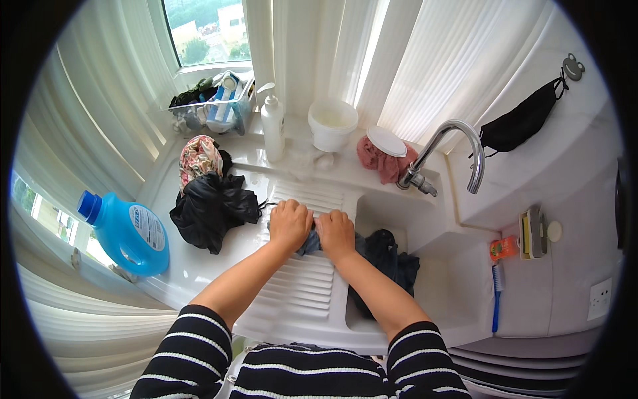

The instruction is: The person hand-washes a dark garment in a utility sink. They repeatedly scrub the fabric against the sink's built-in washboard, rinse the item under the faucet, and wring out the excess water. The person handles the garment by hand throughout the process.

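Note:
Both of my hands are closed on a dark blue garment (389,263). My left hand (290,225) and my right hand (335,233) sit side by side over the ribbed white washboard (302,286), knuckles up. A bunched bit of the cloth shows between and below them. From my right hand the rest of the garment hangs over into the white sink basin (435,292). Left of my left hand lies a crumpled black garment (211,207) with a dark cord reaching toward the washboard. A floral cloth (199,161) lies behind it.
A blue detergent bottle (133,236) stands at the left edge. Along the back are a clear bin (229,106), a white pump bottle (272,126), a white tub (332,125) and a pink cloth (379,161). The faucet (458,126) arches over the basin. A blue-handled brush (496,302) hangs right.

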Demonstrator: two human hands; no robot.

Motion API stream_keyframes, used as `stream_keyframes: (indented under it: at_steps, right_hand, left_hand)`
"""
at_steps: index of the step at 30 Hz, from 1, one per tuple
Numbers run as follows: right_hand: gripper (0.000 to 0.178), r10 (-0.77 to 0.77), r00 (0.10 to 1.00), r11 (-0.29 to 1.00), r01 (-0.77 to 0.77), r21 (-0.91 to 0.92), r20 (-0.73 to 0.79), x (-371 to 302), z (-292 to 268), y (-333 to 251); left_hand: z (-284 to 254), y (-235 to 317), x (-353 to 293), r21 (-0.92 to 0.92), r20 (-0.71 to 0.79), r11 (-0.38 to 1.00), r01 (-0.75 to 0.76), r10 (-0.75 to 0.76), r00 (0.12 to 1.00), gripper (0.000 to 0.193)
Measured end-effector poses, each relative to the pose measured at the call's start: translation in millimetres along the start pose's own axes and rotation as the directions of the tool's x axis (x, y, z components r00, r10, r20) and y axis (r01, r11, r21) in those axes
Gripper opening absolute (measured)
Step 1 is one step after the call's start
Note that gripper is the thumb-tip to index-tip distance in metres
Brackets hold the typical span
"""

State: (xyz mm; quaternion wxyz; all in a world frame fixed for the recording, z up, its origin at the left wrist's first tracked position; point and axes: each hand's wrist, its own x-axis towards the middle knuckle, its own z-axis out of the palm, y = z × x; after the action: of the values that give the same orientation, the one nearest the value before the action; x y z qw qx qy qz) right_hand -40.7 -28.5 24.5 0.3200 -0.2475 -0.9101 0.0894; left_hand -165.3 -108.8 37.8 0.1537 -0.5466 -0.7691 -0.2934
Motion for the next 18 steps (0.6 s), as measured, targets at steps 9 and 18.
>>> stream_keyframes:
  at_steps: [9, 18]
  right_hand:
    - [0.014, -0.140, 0.978, 0.990, 0.133, 0.053, 0.154, -24, -6, -4]
    - [0.012, -0.198, 0.978, 0.975, 0.191, 0.111, 0.058, -65, -35, -20]
  left_hand:
    - [-9, -1, -40, -0.084, 0.143, 0.986, -0.145, 0.156, 0.977, 0.018]
    - [-43, 14, -73, -0.095, 0.120, 0.971, -0.220, 0.230, 0.966, 0.017]
